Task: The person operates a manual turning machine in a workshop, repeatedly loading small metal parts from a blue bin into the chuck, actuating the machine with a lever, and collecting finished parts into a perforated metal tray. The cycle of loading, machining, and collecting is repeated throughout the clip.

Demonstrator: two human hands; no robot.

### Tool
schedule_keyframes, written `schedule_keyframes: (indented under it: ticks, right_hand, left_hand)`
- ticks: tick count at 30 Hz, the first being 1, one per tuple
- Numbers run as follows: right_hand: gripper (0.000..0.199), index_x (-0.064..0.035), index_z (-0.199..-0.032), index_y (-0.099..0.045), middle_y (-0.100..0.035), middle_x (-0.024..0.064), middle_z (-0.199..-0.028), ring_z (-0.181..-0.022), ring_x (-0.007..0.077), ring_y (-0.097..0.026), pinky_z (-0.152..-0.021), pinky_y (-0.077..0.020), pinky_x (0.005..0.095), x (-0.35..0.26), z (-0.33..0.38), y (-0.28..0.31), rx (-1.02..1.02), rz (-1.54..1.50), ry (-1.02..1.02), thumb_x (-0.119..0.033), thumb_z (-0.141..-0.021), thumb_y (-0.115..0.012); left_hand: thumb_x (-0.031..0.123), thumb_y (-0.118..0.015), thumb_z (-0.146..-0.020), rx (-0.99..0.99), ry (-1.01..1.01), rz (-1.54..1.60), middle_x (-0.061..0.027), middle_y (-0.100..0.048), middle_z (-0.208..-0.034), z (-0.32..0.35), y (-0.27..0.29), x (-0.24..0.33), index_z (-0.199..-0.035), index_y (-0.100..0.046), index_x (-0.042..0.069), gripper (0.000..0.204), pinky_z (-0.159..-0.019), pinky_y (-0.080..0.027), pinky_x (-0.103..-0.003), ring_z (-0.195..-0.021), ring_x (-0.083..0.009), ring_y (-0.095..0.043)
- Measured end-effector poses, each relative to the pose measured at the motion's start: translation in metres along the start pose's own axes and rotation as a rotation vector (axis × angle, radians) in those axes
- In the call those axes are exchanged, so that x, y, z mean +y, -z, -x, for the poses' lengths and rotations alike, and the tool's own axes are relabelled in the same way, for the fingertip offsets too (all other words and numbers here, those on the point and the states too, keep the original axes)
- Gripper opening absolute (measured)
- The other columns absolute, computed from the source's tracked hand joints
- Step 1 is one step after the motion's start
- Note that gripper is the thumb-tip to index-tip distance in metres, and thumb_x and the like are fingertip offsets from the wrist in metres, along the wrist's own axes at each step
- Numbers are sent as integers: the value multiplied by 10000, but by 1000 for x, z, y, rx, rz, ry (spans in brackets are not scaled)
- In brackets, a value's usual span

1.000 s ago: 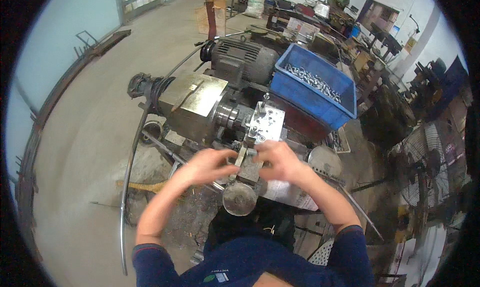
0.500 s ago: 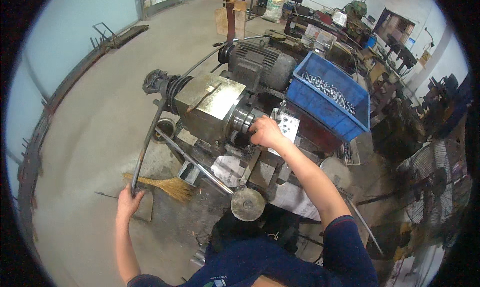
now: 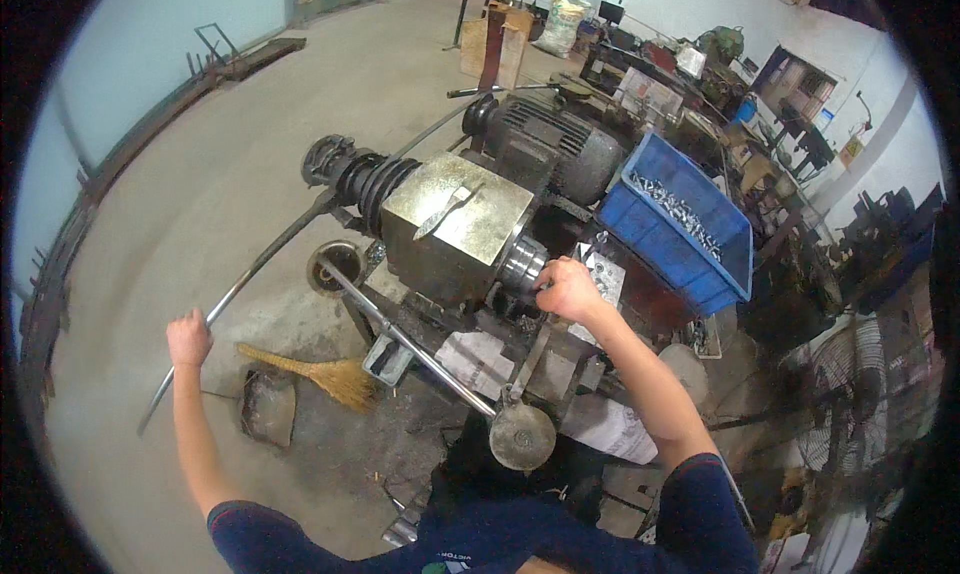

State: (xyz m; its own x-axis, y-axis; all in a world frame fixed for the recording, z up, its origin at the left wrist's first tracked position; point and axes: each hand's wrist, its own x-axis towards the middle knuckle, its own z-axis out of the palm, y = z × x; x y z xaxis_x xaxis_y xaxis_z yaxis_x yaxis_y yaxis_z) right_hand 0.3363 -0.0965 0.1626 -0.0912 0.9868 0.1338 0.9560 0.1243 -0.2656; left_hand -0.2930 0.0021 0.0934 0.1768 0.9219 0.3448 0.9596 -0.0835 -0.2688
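Note:
My left hand point(image 3: 188, 339) is wrapped round a long metal lever point(image 3: 262, 266), which slants down and left from the left end of a small lathe. The lathe's boxy headstock point(image 3: 458, 209) has a bright top with a flat metal tool point(image 3: 447, 212) lying on it. On its right side sits a shiny round chuck point(image 3: 522, 264). My right hand point(image 3: 572, 289) is at the chuck's open face, with its fingers pinched together; whatever they hold is hidden. Just beyond that hand is a metal block with holes point(image 3: 602, 274).
A blue crate point(image 3: 680, 224) of small metal parts stands right of the electric motor point(image 3: 558, 144). A second bar point(image 3: 415, 349) runs toward a round metal disc point(image 3: 522, 437) close to my body. A straw broom point(image 3: 320, 376) and dustpan point(image 3: 268, 407) lie on the floor; a fan point(image 3: 845, 394) stands right.
My left hand has swung the lever outward to the left, so it slants more. My right hand stays at the chuck. The whole view has shifted a little.

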Motion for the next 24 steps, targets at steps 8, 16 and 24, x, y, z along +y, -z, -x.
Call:
schedule_keyframes:
  ticks: [8, 16, 24]
  right_hand:
    - [318, -48, -822, -664, -587, 146, -1030, -935, 322, -534, -829, -439, 378, -10, 55, 44, 188, -69, 100, -170, -535, -601]
    - [306, -43, -823, -650, -600, 135, -988, -914, 331, -546, -798, -445, 389, 65, 226, 83, 329, -5, -210, -133, -530, -632]
    - [332, -33, -864, -656, -610, 161, -908, -899, 326, -571, -779, -453, 379, 129, 394, 77, 259, 20, -985, -113, -542, -634]
  left_hand:
    - [133, -608, -743, 368, 75, 634, -163, -608, -832, -2, 22, 95, -956, -614, 28, 238, -697, -467, -364, -778, -275, -602]
    - [270, -692, -642, -591, -198, 634, -156, -608, -1013, 60, -68, 307, -1063, -583, 68, 479, -818, -456, -389, -965, -302, -576]
    - [188, -586, -730, -496, -606, 106, -90, -646, -891, 15, -57, 289, -971, -630, 190, 245, -695, -491, -373, -838, -267, -621]
